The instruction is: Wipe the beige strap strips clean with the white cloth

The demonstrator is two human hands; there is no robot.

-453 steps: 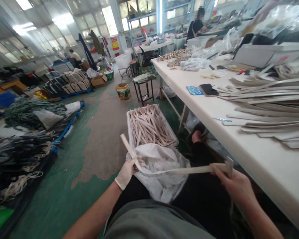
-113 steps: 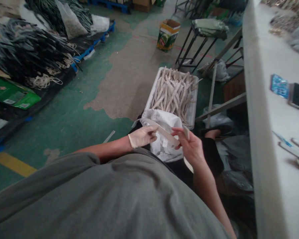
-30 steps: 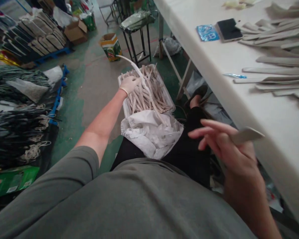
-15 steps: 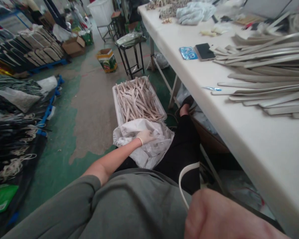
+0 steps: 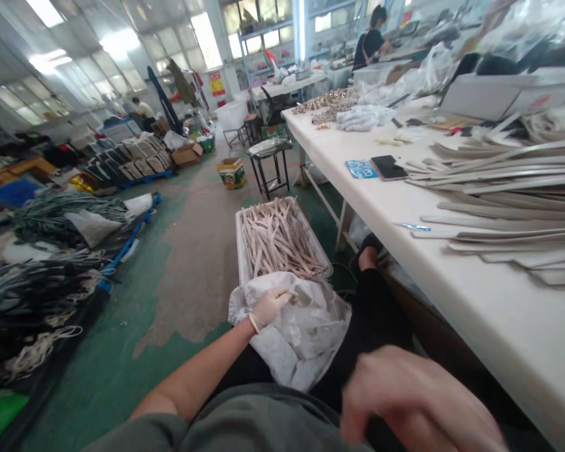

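Observation:
My left hand [image 5: 269, 307], in a thin pale glove, rests over a white plastic bag [image 5: 292, 351] on my lap. Its fingers are pressed together at the tips, near a small brownish spot; what they pinch is too small to name. Close to the camera at lower right is my bare right hand [image 5: 405, 383], smeared by motion, its fingers bent down and partly hidden. Just beyond the bag, a white crate [image 5: 239, 242] on the floor holds a heap of pale beige strips [image 5: 280, 238].
The white table [image 5: 471, 295] runs along my right. On it lie many grey-beige straps [image 5: 494, 242], a phone [image 5: 388, 167] and a blue packet [image 5: 360, 169]. A stool [image 5: 269, 166] and a carton [image 5: 231, 172] stand ahead. Dark cord bundles [image 5: 47, 295] lie at left.
The view has tilted up, showing more of the room. My right hand has shifted, and the pale strap beside it is out of sight. My left hand's fingers have drawn together on the bag.

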